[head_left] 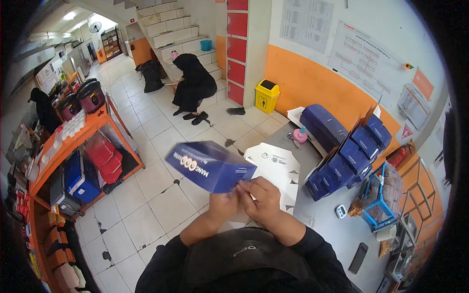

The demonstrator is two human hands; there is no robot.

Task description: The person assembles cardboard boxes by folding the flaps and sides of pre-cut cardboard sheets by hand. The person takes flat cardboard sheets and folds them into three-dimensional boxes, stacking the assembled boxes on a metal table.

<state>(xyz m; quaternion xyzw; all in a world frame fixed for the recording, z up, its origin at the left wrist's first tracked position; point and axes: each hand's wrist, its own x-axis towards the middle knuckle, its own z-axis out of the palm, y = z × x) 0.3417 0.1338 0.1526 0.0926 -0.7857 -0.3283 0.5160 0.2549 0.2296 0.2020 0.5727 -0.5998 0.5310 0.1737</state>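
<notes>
A dark blue cardboard food box (210, 166) with white printing is held up in front of me, tilted, its far left end blurred. My left hand (222, 209) is closed on its near lower edge. Beside it, my right hand (264, 198) pinches the same near corner with its fingers. Part of the left hand's grip is hidden behind the box and the right fingers. Just beyond my hands, flat white box blanks (276, 168) with notched edges lie at the table's left edge, partly covered by the box and my right hand.
On the grey table (317, 239) to my right stand stacked blue boxes (342, 161), a pink bottle (300, 134), a white timer (341, 211), a blue-framed basket (383, 200) and a black phone (358, 258). An orange shelf (122, 141) stands left. A person (193, 83) sits on the stairs.
</notes>
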